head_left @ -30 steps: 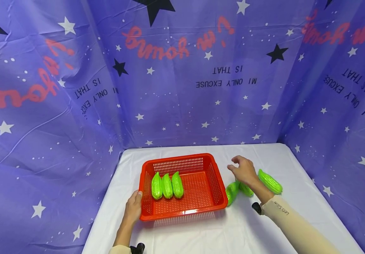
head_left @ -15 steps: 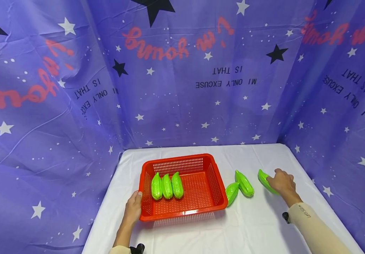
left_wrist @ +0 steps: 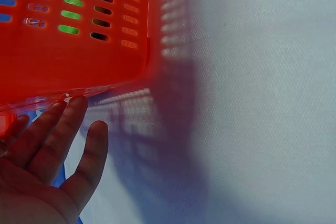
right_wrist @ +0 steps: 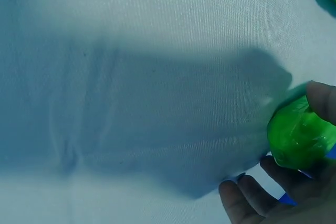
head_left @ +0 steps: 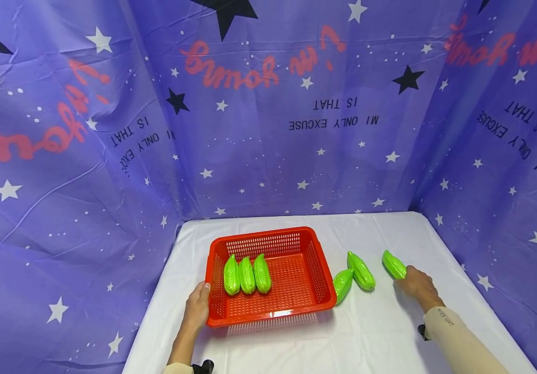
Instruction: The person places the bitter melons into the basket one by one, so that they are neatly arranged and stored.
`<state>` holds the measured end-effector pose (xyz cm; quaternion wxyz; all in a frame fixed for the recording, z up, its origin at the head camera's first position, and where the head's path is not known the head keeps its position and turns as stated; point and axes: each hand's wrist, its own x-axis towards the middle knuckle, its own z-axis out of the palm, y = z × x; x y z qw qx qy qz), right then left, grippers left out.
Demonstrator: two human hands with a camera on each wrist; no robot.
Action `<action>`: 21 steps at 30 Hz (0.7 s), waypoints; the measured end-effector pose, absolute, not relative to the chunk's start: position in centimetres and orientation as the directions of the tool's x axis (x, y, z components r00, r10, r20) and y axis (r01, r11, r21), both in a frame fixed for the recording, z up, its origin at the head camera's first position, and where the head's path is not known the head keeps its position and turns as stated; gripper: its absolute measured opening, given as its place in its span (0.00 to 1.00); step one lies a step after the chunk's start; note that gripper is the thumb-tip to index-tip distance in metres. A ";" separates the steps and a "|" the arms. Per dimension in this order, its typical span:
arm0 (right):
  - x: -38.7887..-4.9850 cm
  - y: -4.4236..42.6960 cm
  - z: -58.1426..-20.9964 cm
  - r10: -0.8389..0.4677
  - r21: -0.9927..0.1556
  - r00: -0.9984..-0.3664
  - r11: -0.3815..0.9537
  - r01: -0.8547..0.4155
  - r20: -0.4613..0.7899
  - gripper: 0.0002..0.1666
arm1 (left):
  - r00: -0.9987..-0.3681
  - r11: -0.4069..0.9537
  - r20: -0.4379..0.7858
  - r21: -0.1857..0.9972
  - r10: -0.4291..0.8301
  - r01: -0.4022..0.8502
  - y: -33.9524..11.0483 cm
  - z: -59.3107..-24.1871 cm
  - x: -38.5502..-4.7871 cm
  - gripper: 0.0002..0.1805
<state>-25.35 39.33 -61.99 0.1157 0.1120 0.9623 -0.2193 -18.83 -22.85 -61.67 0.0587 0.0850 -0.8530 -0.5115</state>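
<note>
My left hand [head_left: 197,306] holds the left side of a red basket [head_left: 270,314], thumb at the rim; in the left wrist view the fingers of that hand [left_wrist: 47,156] lie against the basket's outer wall [left_wrist: 68,61]. Three green ridged vegetables [head_left: 247,275] stand side by side in the basket's left half. At the right, my right hand [head_left: 419,285] grips the near end of another green vegetable [head_left: 393,264] on the table. The right wrist view shows that vegetable [right_wrist: 299,135] between thumb and fingers of the hand [right_wrist: 294,192].
Two more green vegetables, one [head_left: 343,285] beside the basket's right wall and one [head_left: 362,271] touching it, lie between basket and right hand. White cloth covers the table [head_left: 343,343]. Purple star-printed curtains [head_left: 268,166] hang behind it and at both sides.
The right hand has moved right from above the two middle vegetables to the rightmost one, then slid to its near end and taken hold. The left hand and basket have stayed in place.
</note>
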 end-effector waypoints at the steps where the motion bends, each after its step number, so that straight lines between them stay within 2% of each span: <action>1: -25.4 39.4 -62.1 0.163 -0.398 -0.952 0.880 0.258 -0.257 0.38 | -0.978 0.463 0.013 0.882 -0.206 -0.085 -22.8 -61.7 -18.8 0.25; 8: -25.4 39.5 -62.1 0.166 -0.405 -0.966 0.883 0.235 -0.198 0.32 | -0.978 0.463 0.010 0.882 -0.206 -0.089 -22.8 -61.7 -18.8 0.25; 17: -25.8 39.2 -61.2 0.212 -0.457 -0.957 0.844 0.282 -0.200 0.30 | -0.979 0.454 0.009 0.887 -0.203 -0.086 -22.8 -61.6 -18.8 0.25; 21: -26.2 38.8 -60.7 0.218 -0.466 -0.963 0.843 0.268 -0.160 0.26 | -0.979 0.453 0.011 0.888 -0.202 -0.084 -22.8 -61.6 -18.8 0.25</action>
